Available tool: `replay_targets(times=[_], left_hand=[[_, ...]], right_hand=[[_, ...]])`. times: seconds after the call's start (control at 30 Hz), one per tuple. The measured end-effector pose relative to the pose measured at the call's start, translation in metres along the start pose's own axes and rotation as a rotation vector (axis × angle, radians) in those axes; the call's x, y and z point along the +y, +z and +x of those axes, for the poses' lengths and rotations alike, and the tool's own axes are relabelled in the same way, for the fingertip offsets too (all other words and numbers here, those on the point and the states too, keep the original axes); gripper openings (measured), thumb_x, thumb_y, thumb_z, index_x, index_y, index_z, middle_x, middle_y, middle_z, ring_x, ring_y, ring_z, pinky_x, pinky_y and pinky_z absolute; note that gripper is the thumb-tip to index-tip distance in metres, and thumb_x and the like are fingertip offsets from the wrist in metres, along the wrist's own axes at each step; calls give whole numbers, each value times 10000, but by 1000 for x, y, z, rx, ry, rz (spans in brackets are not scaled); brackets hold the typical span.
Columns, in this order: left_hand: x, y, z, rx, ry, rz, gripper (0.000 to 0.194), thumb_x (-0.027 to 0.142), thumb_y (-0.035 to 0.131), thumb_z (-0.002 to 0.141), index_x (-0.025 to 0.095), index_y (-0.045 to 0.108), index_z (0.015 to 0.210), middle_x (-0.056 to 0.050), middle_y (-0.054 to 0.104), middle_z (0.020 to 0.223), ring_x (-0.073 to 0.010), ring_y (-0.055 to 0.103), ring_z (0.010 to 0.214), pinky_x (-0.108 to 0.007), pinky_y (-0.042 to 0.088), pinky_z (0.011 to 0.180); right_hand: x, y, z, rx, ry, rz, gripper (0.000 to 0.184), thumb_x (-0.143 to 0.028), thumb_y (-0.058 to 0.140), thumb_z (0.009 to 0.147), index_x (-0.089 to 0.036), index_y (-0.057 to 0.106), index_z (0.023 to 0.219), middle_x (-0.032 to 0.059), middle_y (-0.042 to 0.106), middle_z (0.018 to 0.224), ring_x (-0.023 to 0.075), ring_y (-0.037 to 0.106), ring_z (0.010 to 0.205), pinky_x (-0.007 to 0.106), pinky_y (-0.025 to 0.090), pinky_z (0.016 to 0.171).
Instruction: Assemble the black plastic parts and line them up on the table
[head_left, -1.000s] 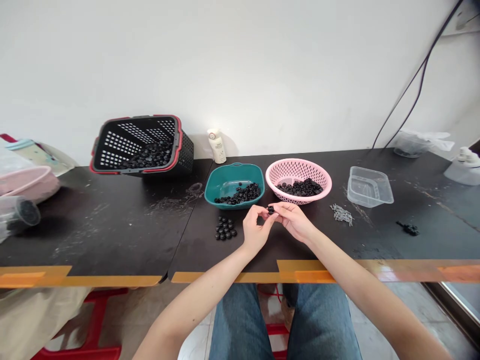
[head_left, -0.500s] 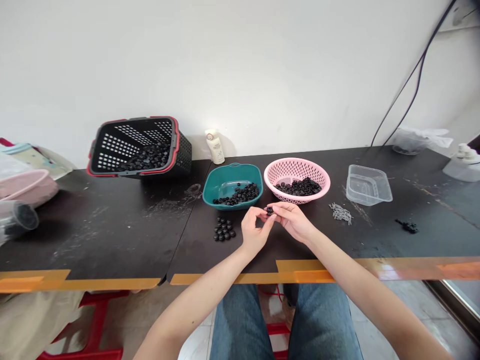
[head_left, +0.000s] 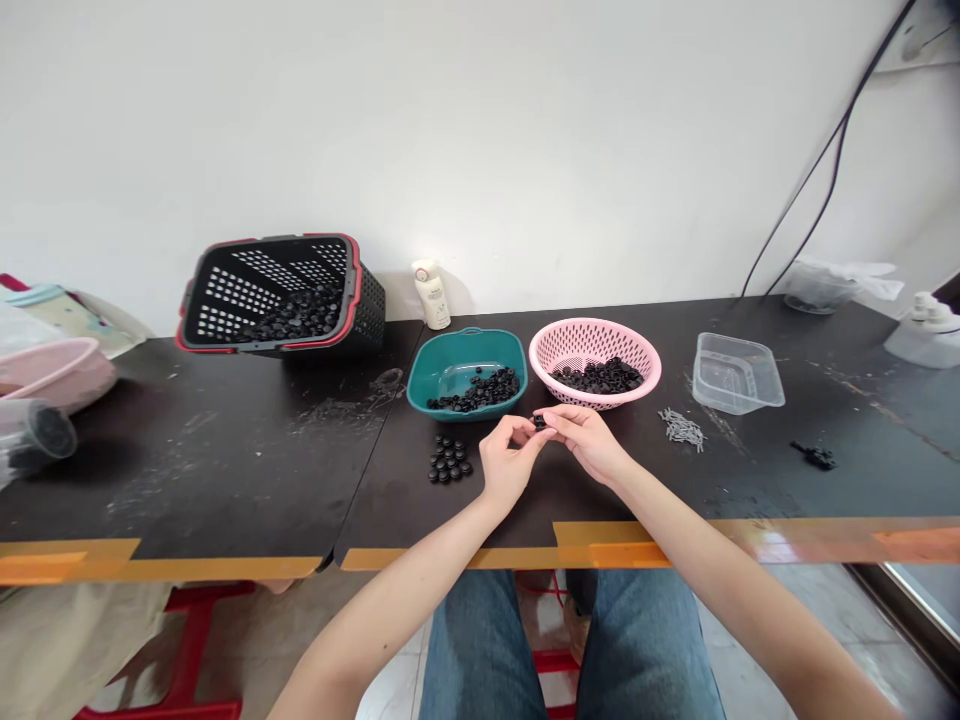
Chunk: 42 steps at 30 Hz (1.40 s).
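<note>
Between the fingertips of both hands is a small black plastic part, its exact kind too small to make out. My left hand pinches it from the left, and my right hand grips it from the right. Just behind them stand a teal basin and a pink sieve basket, both holding many small black parts. Left of my left hand, several round black caps lie grouped on the table. A heap of thin grey pins lies to the right of my right hand.
A black basket with red trim leans at the back left, black parts inside. A white bottle stands by the wall. To the right are a clear plastic tub and a black cluster. Orange tape lines the front edge.
Both hands stay in nearly the same place, still holding the small black part. It looks slightly turned between the fingertips, and the view has shifted a little.
</note>
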<state>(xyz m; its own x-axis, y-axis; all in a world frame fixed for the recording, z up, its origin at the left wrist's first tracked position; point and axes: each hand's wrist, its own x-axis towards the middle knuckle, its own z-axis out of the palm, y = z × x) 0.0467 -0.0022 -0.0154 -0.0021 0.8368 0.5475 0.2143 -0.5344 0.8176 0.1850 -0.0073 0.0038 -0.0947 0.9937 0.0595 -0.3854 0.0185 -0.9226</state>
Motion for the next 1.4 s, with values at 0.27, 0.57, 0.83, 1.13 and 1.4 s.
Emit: replay_targets(times=[0.27,0.57,0.83,1.13,1.4], left_hand=[[-3,4,2,-18,-201,-193,296,406,738,682,168,562,680,49,552,567,-83,528,478,-209,456,482],[-2,-2,9,-95,-41,21,391,431,719,697,170,456,572,63,448,527,-68,390,489,-198,335,486],[1,-10,11,-269,203,312,194,336,462,907,188,525,799,22,532,682,-104,489,587,-221,373,586],[-3,-6,9,-309,81,221,239,354,425,929,196,502,766,28,535,628,-112,509,563,-221,384,583],[-1,-1,6,-341,-112,-87,382,425,350,951,177,468,686,29,544,578,-99,533,547,-214,412,607]], right_hand=[[-1,-1,2,-9,32,20,208,-322,766,671,-204,754,842,34,724,787,163,651,740,360,527,806],[5,-2,4,17,9,-23,226,-354,763,666,-204,752,835,30,722,794,146,638,722,326,518,773],[5,-4,6,64,-36,-9,238,-357,765,664,-199,749,841,33,725,820,166,659,759,379,519,839],[9,-4,6,109,-52,4,243,-352,783,643,-190,752,822,39,730,802,174,667,726,418,537,825],[11,-2,4,106,-131,-87,276,-386,740,693,-180,741,876,28,716,746,158,655,677,406,547,805]])
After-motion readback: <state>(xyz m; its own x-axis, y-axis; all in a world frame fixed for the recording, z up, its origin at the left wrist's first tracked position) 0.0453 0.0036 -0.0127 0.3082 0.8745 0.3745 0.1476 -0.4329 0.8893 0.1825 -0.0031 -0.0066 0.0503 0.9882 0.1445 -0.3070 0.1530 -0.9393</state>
